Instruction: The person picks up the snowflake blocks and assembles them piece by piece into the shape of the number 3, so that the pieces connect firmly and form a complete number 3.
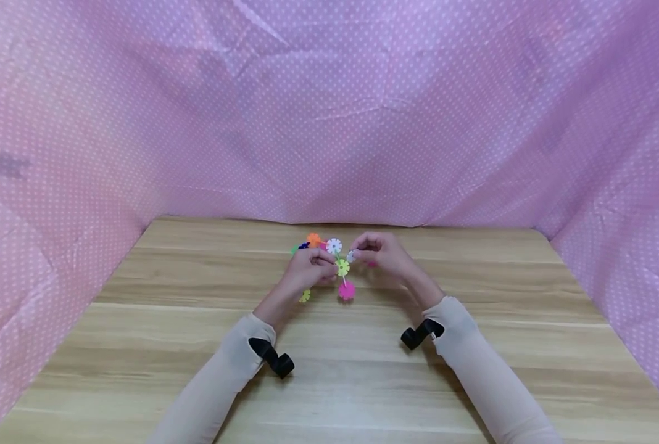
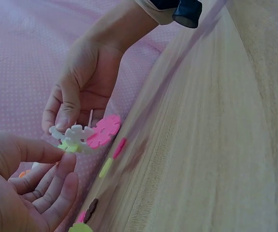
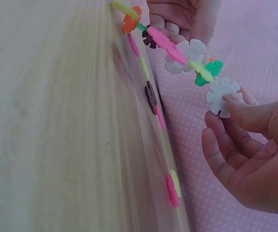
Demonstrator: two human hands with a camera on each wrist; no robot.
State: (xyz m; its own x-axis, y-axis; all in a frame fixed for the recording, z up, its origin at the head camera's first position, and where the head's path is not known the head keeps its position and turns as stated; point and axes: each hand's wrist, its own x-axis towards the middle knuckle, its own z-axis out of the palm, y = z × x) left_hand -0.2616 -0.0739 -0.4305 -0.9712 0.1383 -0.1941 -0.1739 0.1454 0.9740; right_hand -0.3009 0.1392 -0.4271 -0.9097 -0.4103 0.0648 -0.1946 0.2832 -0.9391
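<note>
Flower-disc chain (image 3: pixel 167 46): hanging in the air, being pinched in the left hand (image 1: pixel 310 268), slotting edge into edge at crooked angles!
Chain colours: showing pink, white, orange, yellow, green, something dark.
White disc (image 3: pixel 217 94): being pinched in the right hand (image 1: pixel 385 254), showing a flat notched face, meeting the chain's yellow piece, not revealing whether slotted!

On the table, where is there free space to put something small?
The table is bare between the left sleeve and right sleeve, and outside each. Crowded: around the left hand and right hand, where flower-shaped discs cluster.
</note>
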